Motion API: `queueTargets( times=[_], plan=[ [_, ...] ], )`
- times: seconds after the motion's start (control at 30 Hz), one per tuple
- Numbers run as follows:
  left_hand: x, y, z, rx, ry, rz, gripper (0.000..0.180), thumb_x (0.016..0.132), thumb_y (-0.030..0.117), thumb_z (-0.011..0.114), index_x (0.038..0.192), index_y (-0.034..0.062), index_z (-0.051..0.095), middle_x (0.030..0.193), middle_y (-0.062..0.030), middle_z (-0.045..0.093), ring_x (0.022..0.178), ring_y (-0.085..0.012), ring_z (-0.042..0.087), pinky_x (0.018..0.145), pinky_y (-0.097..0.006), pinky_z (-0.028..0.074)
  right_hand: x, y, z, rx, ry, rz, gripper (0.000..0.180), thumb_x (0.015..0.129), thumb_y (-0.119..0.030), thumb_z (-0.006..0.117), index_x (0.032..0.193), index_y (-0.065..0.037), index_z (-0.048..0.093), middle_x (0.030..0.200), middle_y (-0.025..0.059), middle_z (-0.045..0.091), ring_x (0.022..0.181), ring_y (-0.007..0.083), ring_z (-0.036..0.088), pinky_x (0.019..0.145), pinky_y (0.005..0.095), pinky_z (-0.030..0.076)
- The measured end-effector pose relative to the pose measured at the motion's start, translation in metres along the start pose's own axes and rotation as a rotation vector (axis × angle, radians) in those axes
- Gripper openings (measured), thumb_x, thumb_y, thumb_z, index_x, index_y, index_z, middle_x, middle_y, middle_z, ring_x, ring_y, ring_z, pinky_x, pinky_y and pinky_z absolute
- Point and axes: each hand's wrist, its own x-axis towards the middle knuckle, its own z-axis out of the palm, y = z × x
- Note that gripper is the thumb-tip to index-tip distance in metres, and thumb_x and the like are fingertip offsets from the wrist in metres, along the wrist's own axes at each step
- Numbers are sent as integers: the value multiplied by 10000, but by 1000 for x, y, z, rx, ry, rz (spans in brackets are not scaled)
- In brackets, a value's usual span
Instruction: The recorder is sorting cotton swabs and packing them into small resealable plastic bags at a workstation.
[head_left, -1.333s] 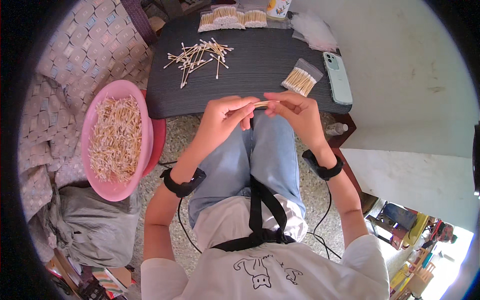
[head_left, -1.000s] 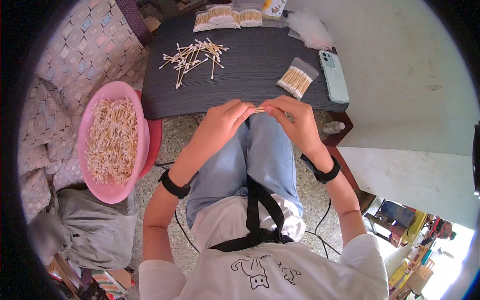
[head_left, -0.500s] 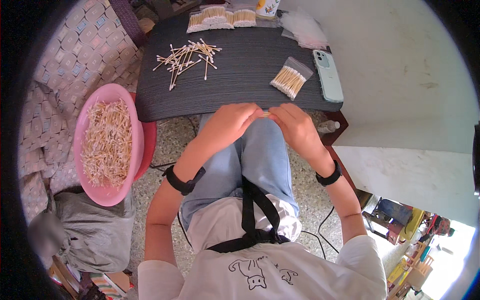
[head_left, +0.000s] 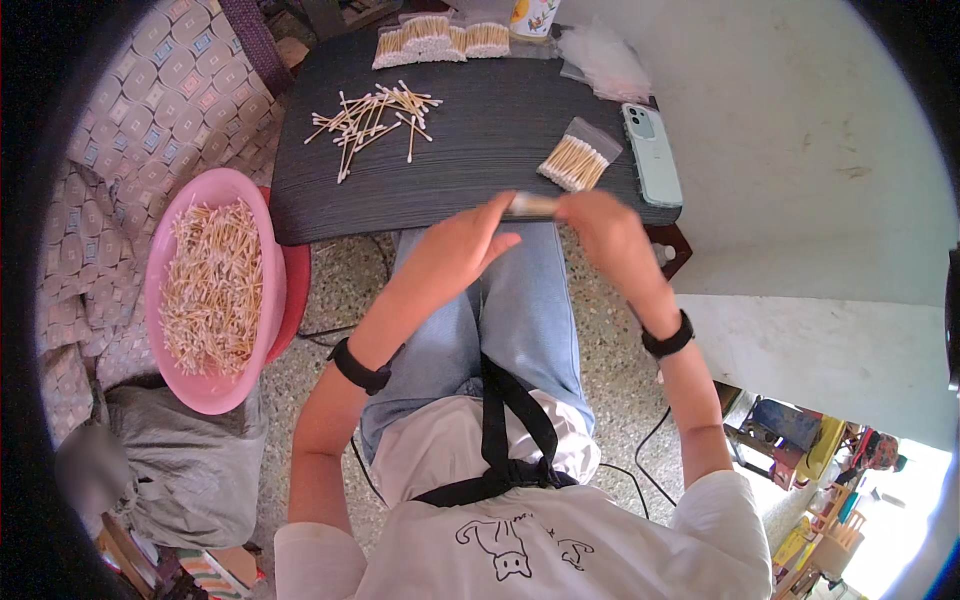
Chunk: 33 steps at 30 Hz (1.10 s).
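Over the table's near edge, a small bundle of cotton swabs (head_left: 533, 206) sticks out leftward from my right hand (head_left: 612, 238), whose fingers are closed on one end; motion blurs it. My left hand (head_left: 462, 246) is at the bundle's other end, its thumb spread away from the fingers and its fingertips beside the white tips. Whether they touch is hard to make out. Just beyond my right hand lies a clear bag packed with swabs (head_left: 578, 160). Farther left on the table is a loose pile of swabs (head_left: 368, 118).
Filled swab bags (head_left: 430, 38) line the back of the black table (head_left: 470, 130). A cup (head_left: 533, 16), empty clear bags (head_left: 605, 60) and a pale phone (head_left: 653, 155) are at the far right. Left of the table, a pink basin (head_left: 275, 290) holds many swabs. A wall rises at right.
Both hands have shifted slightly up toward the table. My left thumb has come away from the swabs, and more of the bundle shows between the hands.
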Motion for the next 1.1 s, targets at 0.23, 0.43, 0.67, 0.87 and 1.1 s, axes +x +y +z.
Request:
queueTargets(
  times=[0.23,0.43,0.67,0.87,1.1],
  plan=[
    [-9,-16,7,-22,-28,88,180,896,174,539,1009,44,589,829,-117,614,773,-319,605,690,-396,491,-1,74,-23,-428,156,521,189,903,-146,509,833,15,580,759,214,617,716,407,594,623,481,466],
    [-2,-5,5,5,-43,14,190,845,132,591,1020,60,592,947,-95,606,906,-294,587,752,-381,488,-9,61,-4,-466,65,581,202,900,-166,533,840,5,622,706,227,602,680,418,589,582,466,462],
    [17,0,28,177,219,123,391,756,120,655,1125,29,565,1142,-97,550,1101,-278,512,948,-404,414,-2,7,26,-407,-11,537,224,907,-172,505,740,-32,557,653,189,606,634,377,618,527,449,495],
    [18,-25,27,340,205,166,410,752,-15,577,1155,61,572,1193,-99,548,1182,-272,476,1058,-453,319,-5,-6,14,-102,62,580,202,883,-160,542,779,-3,615,707,219,600,652,375,613,566,445,466],
    [22,-19,26,198,290,169,213,766,90,655,975,65,625,1132,-88,573,1164,-278,490,1072,-467,303,-21,-1,9,122,101,762,152,868,-110,564,836,11,652,646,182,590,527,253,577,516,327,421]
  ],
)
